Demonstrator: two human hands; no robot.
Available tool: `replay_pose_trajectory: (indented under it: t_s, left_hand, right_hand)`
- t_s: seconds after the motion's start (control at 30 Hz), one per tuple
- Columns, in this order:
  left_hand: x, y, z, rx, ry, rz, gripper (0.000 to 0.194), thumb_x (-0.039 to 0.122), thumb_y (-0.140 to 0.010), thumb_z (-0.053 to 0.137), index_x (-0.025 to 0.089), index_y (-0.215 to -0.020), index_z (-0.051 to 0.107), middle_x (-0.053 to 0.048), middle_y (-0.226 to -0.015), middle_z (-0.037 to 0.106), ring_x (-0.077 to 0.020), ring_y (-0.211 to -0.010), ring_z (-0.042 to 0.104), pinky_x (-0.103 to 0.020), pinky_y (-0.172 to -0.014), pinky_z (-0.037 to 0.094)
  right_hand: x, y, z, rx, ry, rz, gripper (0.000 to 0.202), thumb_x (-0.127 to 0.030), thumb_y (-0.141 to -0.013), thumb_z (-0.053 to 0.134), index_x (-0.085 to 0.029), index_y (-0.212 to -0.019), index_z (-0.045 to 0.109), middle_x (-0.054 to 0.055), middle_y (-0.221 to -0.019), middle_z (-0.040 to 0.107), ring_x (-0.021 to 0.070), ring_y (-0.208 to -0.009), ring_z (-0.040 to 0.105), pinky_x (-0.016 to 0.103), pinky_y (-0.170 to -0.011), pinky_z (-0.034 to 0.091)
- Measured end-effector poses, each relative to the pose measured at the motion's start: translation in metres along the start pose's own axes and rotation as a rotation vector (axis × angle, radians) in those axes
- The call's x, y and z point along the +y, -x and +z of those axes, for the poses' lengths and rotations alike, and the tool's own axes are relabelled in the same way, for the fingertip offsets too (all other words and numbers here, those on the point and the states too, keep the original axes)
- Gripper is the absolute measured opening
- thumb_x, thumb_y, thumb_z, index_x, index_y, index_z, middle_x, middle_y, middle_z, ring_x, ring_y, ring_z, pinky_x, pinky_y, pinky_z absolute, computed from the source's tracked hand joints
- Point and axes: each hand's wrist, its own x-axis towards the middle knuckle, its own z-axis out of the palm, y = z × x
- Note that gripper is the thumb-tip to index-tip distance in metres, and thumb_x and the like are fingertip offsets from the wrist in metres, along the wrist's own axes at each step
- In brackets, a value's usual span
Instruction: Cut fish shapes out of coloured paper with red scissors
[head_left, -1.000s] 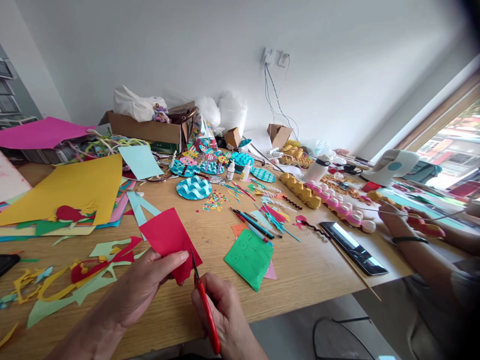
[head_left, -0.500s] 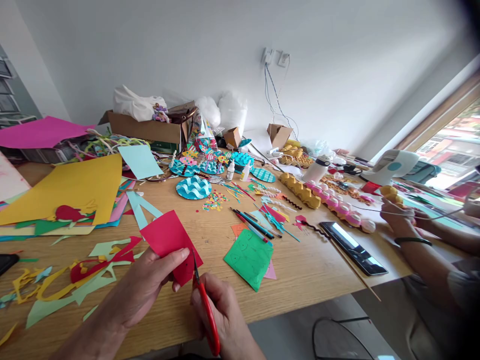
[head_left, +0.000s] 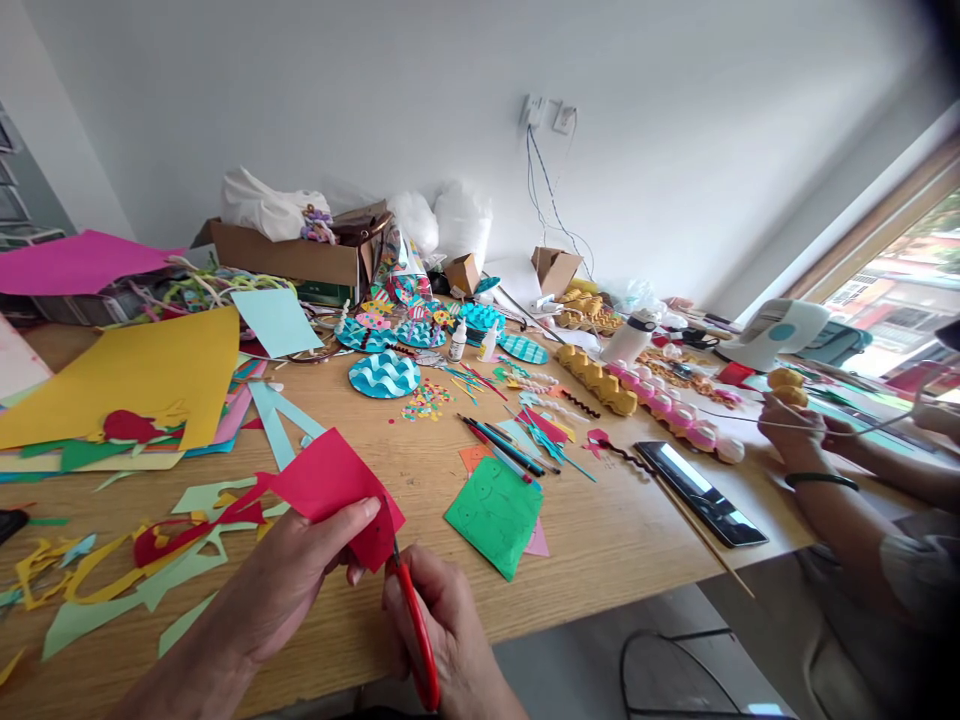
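Note:
My left hand (head_left: 307, 560) pinches a sheet of red paper (head_left: 326, 475) between thumb and fingers, holding it above the table. Faint drawn marks show near the paper's lower right part. My right hand (head_left: 442, 610) is closed round the handles of red-handled scissors (head_left: 417, 625). Their blades meet the paper's right edge, just beyond my left thumb. To the right lies a square of green paper (head_left: 496, 515) with pencil outlines on it, over pink and orange pieces. Cut scraps of yellow, red and pale green paper (head_left: 112, 615) are scattered left of my left arm.
Several pens (head_left: 506, 448) lie beyond the green paper, near a tablet-like black device (head_left: 701, 495). Blue wavy-patterned discs (head_left: 384, 374) and glue bottles (head_left: 457, 342) stand farther back. At right, another person's hands (head_left: 795, 430) hold a yellow egg-carton piece (head_left: 787, 388).
The scissors' blades have shifted slightly at the red paper's edge, and the paper has tilted a little. The whole view has moved slightly.

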Motion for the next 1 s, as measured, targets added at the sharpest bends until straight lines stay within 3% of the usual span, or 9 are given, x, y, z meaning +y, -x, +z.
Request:
replay_pose_trajectory:
  t_s: [0.23,0.43,0.67,1.0]
  left_hand:
    - [-0.004,-0.003,-0.002,-0.022,-0.014,0.033,0.022,0.031,-0.063,0.072,0.02,-0.051,0.058,0.005,-0.051,0.056,-0.0131,-0.052,0.048,-0.024,-0.046,0.037]
    - [-0.01,-0.006,-0.007,-0.049,-0.066,0.082,0.025,0.033,-0.068,0.07,0.021,-0.051,0.057,0.005,-0.051,0.056,-0.0135,-0.052,0.048,-0.024,-0.049,0.039]
    - [-0.007,-0.006,-0.006,-0.073,-0.116,0.081,0.027,0.033,-0.069,0.068,0.022,-0.048,0.055,0.004,-0.05,0.054,-0.0143,-0.052,0.047,-0.025,-0.049,0.038]
    - [-0.005,-0.009,-0.013,-0.127,-0.156,0.092,0.026,0.033,-0.069,0.066,0.023,-0.05,0.053,0.005,-0.051,0.055,-0.0149,-0.054,0.048,-0.026,-0.053,0.041]
  right_hand:
    - [-0.001,0.002,0.0,-0.003,0.008,-0.018,0.044,-0.056,-0.087,0.045,-0.019,-0.063,0.043,-0.004,-0.057,0.036,0.0106,-0.057,0.036,0.019,-0.047,0.03]
    - [-0.002,0.003,-0.001,-0.005,0.002,-0.005,0.039,-0.049,-0.088,0.049,-0.019,-0.063,0.044,-0.005,-0.057,0.035,0.0101,-0.056,0.034,0.02,-0.048,0.029]
    - [0.005,0.004,-0.003,-0.029,0.01,-0.005,0.041,-0.051,-0.091,0.047,-0.017,-0.069,0.053,-0.005,-0.056,0.038,0.0096,-0.054,0.036,0.019,-0.047,0.03]
    - [0.003,0.002,-0.004,-0.016,0.057,-0.027,0.047,-0.058,-0.087,0.05,-0.02,-0.062,0.041,-0.005,-0.056,0.033,0.0097,-0.054,0.032,0.02,-0.046,0.026]
